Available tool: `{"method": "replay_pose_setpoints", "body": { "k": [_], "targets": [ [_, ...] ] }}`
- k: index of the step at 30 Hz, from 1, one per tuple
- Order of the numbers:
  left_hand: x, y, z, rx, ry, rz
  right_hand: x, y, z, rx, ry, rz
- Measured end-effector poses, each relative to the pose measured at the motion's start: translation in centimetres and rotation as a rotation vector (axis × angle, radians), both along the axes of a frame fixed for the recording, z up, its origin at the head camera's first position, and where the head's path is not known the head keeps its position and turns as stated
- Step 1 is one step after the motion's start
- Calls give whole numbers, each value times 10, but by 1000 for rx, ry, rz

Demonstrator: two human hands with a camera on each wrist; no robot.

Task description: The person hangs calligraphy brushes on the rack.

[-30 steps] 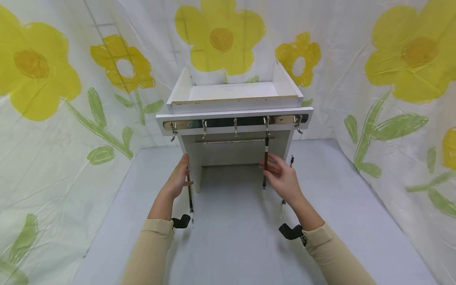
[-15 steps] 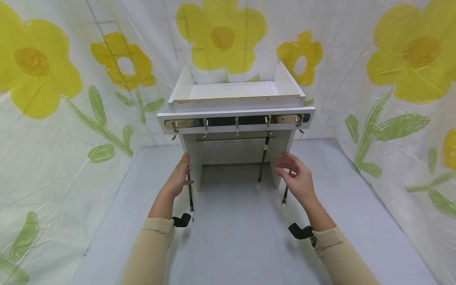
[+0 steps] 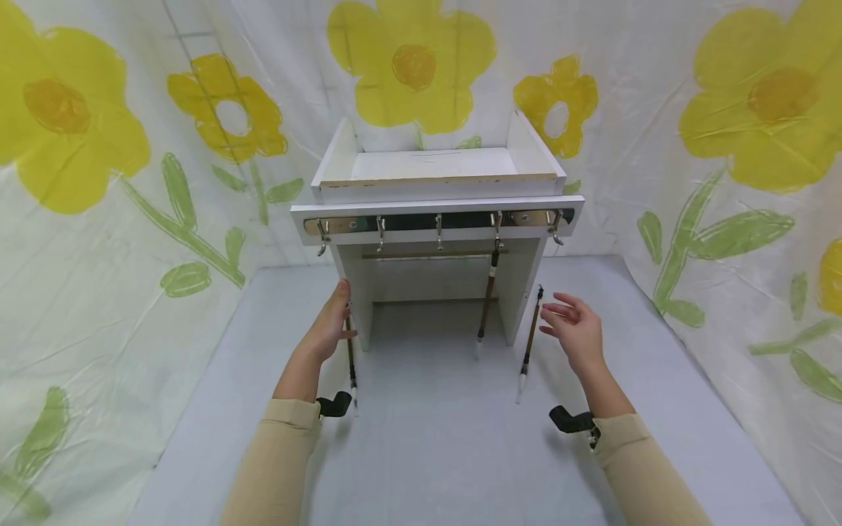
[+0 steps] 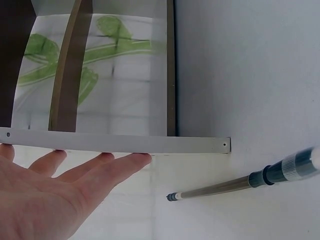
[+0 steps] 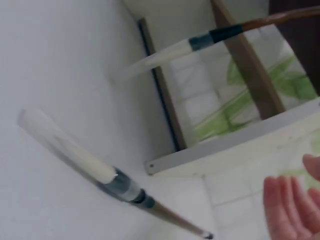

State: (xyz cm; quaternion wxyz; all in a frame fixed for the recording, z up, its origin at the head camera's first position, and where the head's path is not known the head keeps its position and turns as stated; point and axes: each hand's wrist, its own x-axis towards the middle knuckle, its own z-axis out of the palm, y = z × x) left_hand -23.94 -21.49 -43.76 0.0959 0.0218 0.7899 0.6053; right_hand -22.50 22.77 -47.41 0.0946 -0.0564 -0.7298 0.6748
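A calligraphy brush (image 3: 488, 296) with a clear-capped tip hangs from the fourth hook (image 3: 498, 228) of a white wooden stand (image 3: 434, 196). Its tip end swings inside the stand. My right hand (image 3: 575, 332) holds nothing, fingers loosely bent, just right of a second brush (image 3: 531, 332) lying on the table; both brushes also show in the right wrist view. My left hand (image 3: 327, 329) rests its extended fingers on the stand's left side panel (image 4: 115, 142). Beside it lies a third brush (image 4: 215, 189), partly hidden by that hand in the head view.
The stand carries a row of metal hooks, the other hooks bare. Its top forms a shallow open tray (image 3: 434, 164). A white sheet covers the table (image 3: 421, 438), and a flowered curtain (image 3: 743, 241) hangs around the back and sides.
My right hand has let go of the hanging brush and moved right, past the stand's side, to the brush on the table. My left hand has stayed in place.
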Motion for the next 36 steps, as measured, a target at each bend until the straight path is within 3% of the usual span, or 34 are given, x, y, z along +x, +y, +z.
{"method": "replay_pose_setpoints", "body": {
  "k": [6, 12, 14, 18, 26, 36],
  "targets": [
    [1, 0, 3, 5, -19, 0, -14, 7, -22, 134, -237, 52],
    [20, 9, 32, 13, -40, -23, -22, 11, -43, 329, -348, 74],
    [23, 10, 36, 18, -44, -29, -22, 10, -45, 358, -362, 75],
    [20, 9, 33, 18, -45, -31, -26, 6, -45, 399, -382, 73],
    [1, -1, 4, 20, -32, -7, -32, -4, -41, 463, -439, 74],
    [0, -1, -1, 9, -3, 4, -33, -2, -41, 540, -438, 91]
  ]
}}
